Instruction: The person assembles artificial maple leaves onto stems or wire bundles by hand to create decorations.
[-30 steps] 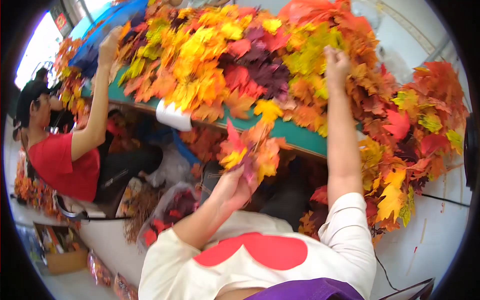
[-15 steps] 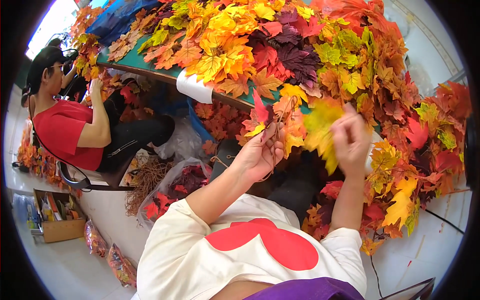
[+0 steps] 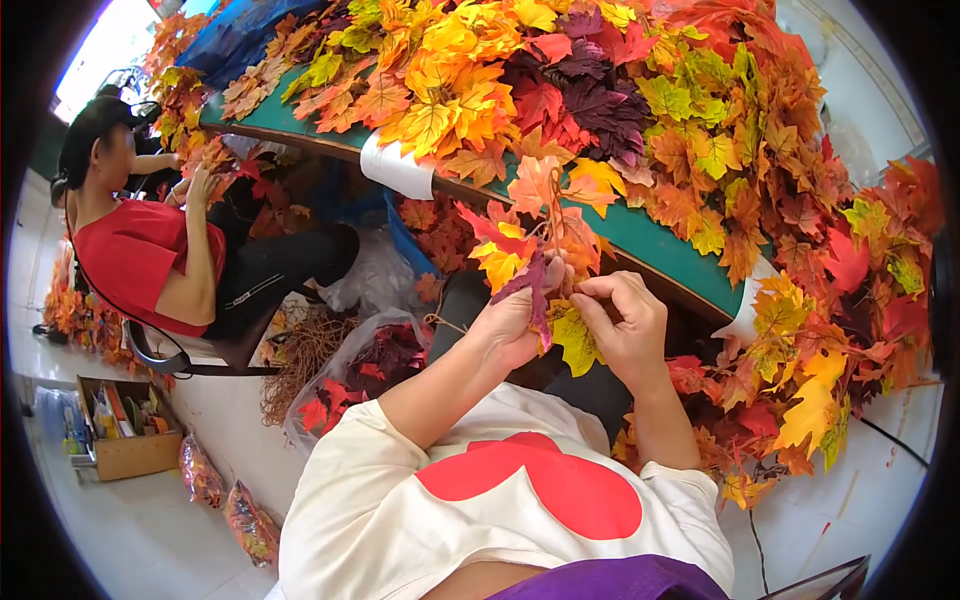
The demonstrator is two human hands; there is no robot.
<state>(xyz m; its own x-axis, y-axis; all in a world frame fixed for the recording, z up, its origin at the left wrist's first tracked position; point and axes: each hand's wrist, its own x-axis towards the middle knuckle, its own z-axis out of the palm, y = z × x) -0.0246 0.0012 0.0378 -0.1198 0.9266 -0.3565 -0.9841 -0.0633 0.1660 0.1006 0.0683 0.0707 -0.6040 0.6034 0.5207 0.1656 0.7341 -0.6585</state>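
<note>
Orange, red and yellow lobed leaves fan out in a small bunch (image 3: 500, 262) before the near edge of the smooth green tabletop (image 3: 655, 243), the left hand (image 3: 513, 325) curled round its lower part. One pointed purple leaf (image 3: 537, 300) droops beside those fingers. Just right, the right hand (image 3: 632, 325) pinches, thumb to forefinger, the top of a jagged yellow-green leaf (image 3: 574, 345). Farther off, a ruffled leaf heap (image 3: 450, 95) covers much of the table; a white sheet (image 3: 395, 167) curls over its near edge.
</note>
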